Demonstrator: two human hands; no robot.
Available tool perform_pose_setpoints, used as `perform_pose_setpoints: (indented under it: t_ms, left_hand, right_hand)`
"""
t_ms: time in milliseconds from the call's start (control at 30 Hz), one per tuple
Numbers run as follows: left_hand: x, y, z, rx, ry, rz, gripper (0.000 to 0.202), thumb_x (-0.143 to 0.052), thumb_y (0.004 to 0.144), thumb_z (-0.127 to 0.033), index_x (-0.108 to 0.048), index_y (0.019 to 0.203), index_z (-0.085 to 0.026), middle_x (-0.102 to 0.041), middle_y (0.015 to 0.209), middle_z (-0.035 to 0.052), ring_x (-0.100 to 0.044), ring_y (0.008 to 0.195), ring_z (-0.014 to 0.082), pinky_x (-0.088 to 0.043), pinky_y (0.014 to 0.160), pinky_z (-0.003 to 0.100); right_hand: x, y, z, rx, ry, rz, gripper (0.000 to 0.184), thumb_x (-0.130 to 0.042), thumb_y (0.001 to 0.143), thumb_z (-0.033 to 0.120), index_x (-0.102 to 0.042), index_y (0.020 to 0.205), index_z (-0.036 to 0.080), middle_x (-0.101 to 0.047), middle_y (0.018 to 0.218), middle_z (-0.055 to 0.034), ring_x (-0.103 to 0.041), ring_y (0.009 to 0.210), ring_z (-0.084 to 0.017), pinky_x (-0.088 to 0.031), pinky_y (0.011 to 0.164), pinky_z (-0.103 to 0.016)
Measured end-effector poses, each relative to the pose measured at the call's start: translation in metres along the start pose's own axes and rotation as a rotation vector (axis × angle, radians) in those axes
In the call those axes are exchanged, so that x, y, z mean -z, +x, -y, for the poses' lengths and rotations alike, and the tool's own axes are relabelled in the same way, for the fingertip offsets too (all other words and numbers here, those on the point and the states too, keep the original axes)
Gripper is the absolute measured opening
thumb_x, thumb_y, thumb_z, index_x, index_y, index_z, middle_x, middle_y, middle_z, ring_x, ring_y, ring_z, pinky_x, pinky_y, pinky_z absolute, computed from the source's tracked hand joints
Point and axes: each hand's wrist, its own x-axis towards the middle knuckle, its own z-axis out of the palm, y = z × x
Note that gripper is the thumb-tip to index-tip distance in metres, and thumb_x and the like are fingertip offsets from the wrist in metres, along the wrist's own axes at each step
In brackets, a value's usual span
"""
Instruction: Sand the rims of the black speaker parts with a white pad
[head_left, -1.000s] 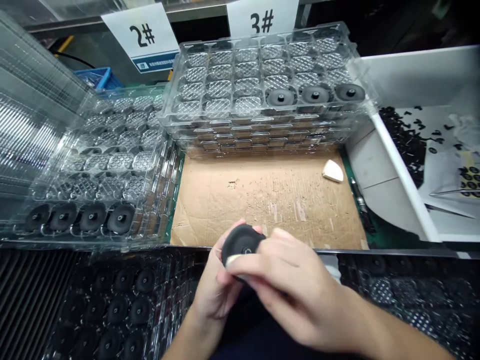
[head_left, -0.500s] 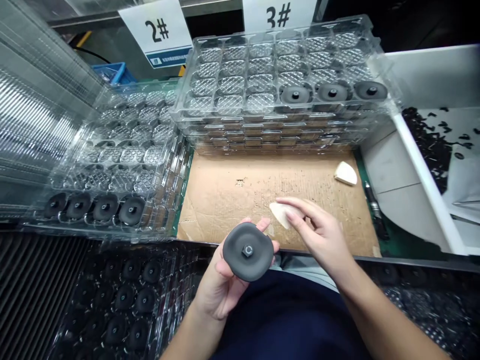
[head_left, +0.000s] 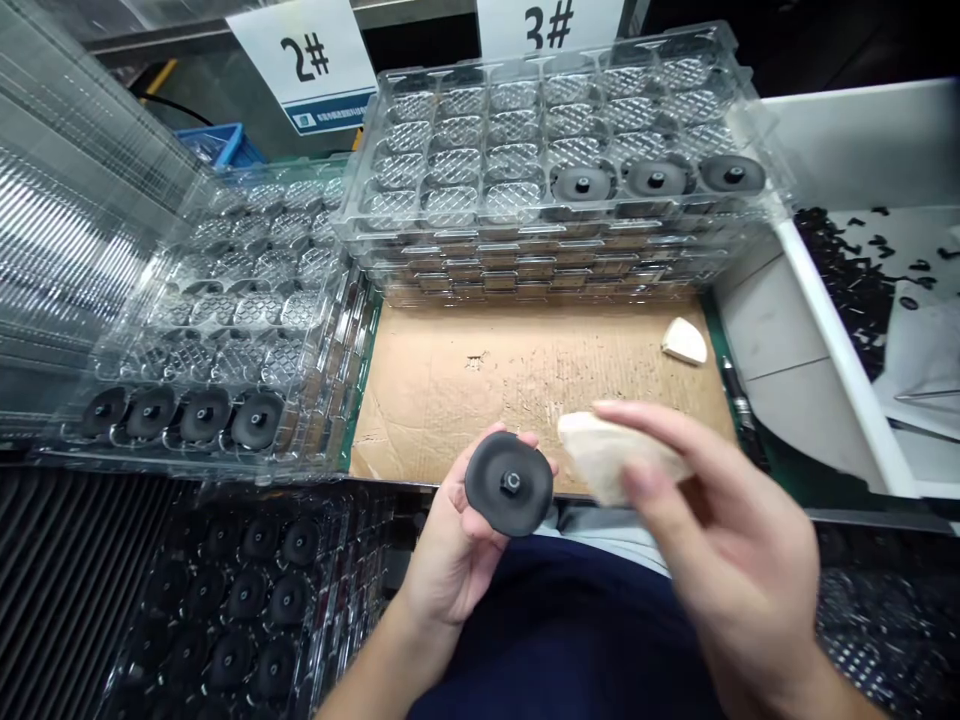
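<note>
My left hand holds a round black disc part with a small hub in its middle, face up, over the near edge of the cardboard sheet. My right hand is raised just right of it, blurred by motion, pinching a pale wedge-shaped piece between thumb and fingers. The wedge's tip sits close to the disc's right rim without touching it.
Stacked clear trays marked 3# hold three black discs at the back. Trays marked 2# at left hold several discs. A second pale wedge lies on the cardboard. A white bin with small black parts stands at right. Filled trays lie lower left.
My right hand came off the disc, reached to the cardboard, picked up the pale wedge and lifted it toward me. My left hand kept the disc, now uncovered.
</note>
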Motion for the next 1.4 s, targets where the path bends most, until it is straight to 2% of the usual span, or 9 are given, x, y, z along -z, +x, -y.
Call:
perform_pose_setpoints:
  t_ms: [133,267,533,733,833,967,1100,1267,1400]
  left_hand:
    - [-0.002,0.000,0.000,-0.017,0.061,-0.072,0.061,-0.088,0.048,-0.038,-0.066,0.104,-0.025,-0.069,0.106,0.0028,-0.061,0.103,0.0219,-0.049,0.086,0.025]
    - [0.005,0.002,-0.003,0.000,0.008,-0.105,0.059,-0.089,0.046,-0.029,-0.067,0.100,-0.026,-0.070,0.102,0.0006,-0.066,0.092,0.0187,-0.052,0.078,0.023]
    - [-0.003,0.004,-0.006,0.021,-0.054,-0.044,0.060,-0.090,0.045,-0.027,-0.068,0.100,-0.026,-0.071,0.102,-0.0007,-0.067,0.095,0.0220,-0.053,0.080,0.024]
    - [-0.003,0.004,0.004,-0.028,-0.013,-0.012,0.062,-0.087,0.050,-0.033,-0.066,0.108,-0.027,-0.070,0.104,0.0005,-0.066,0.098,0.0203,-0.052,0.083,0.023]
    - [0.004,0.003,0.004,-0.026,0.031,-0.013,0.055,-0.083,0.059,-0.034,-0.065,0.110,-0.025,-0.069,0.104,0.0027,-0.063,0.101,0.0199,-0.051,0.086,0.024]
    - [0.010,0.004,0.005,-0.036,0.018,-0.078,0.044,-0.082,0.062,-0.030,-0.067,0.104,-0.028,-0.069,0.103,-0.0008,-0.065,0.093,0.0153,-0.053,0.078,0.020]
    - [0.005,0.005,0.006,0.019,0.023,-0.027,0.038,-0.082,0.059,-0.039,-0.070,0.090,-0.021,-0.068,0.082,-0.0001,-0.064,0.081,0.0142,-0.052,0.079,0.021]
    - [0.009,0.004,-0.001,0.090,0.037,-0.031,0.069,-0.087,0.049,-0.039,-0.064,0.112,-0.025,-0.068,0.103,0.0033,-0.062,0.098,0.0190,-0.050,0.082,0.021]
    - [0.011,0.005,0.001,0.086,0.029,-0.034,0.070,-0.087,0.050,-0.035,-0.062,0.114,-0.024,-0.068,0.099,0.0021,-0.061,0.098,0.0195,-0.050,0.077,0.020]
  right_hand:
    - [-0.011,0.008,0.022,0.248,0.029,0.245,0.025,-0.045,0.091,0.011,-0.061,0.109,0.013,-0.067,0.086,-0.0051,-0.060,0.075,-0.016,-0.046,0.069,-0.030]
    - [-0.002,0.000,-0.003,0.025,-0.001,0.398,0.022,-0.047,0.091,0.016,-0.064,0.102,0.020,-0.068,0.087,-0.0012,-0.061,0.073,-0.015,-0.045,0.064,-0.027]
    - [0.007,-0.026,-0.044,-0.353,0.070,0.206,0.020,-0.052,0.092,0.033,-0.067,0.103,0.026,-0.068,0.103,0.0007,-0.064,0.091,-0.018,-0.050,0.070,-0.024]
    - [-0.004,-0.002,0.001,-0.035,0.064,-0.004,0.024,-0.052,0.093,0.020,-0.060,0.115,0.024,-0.063,0.107,-0.0007,-0.059,0.089,-0.014,-0.045,0.070,-0.023]
    - [-0.018,0.006,0.017,0.196,0.038,0.120,0.025,-0.046,0.092,0.013,-0.058,0.114,0.011,-0.065,0.099,-0.0074,-0.058,0.085,-0.017,-0.044,0.076,-0.030]
    - [-0.032,0.013,0.016,0.161,0.026,0.375,0.021,-0.045,0.091,0.012,-0.064,0.102,0.012,-0.065,0.086,-0.0040,-0.057,0.073,-0.016,-0.043,0.066,-0.029]
    - [-0.035,0.015,0.014,0.233,-0.068,0.150,0.028,-0.039,0.094,0.013,-0.060,0.111,0.006,-0.064,0.089,-0.0088,-0.055,0.075,-0.019,-0.040,0.068,-0.033]
    - [-0.006,0.003,0.010,0.161,0.009,0.435,0.020,-0.044,0.092,0.011,-0.060,0.104,0.014,-0.063,0.086,-0.0011,-0.054,0.073,-0.013,-0.037,0.066,-0.025]
    - [0.002,0.008,0.009,0.172,-0.323,0.262,0.025,-0.040,0.094,0.012,-0.062,0.106,0.013,-0.058,0.076,-0.0026,-0.047,0.065,-0.015,-0.030,0.062,-0.029]
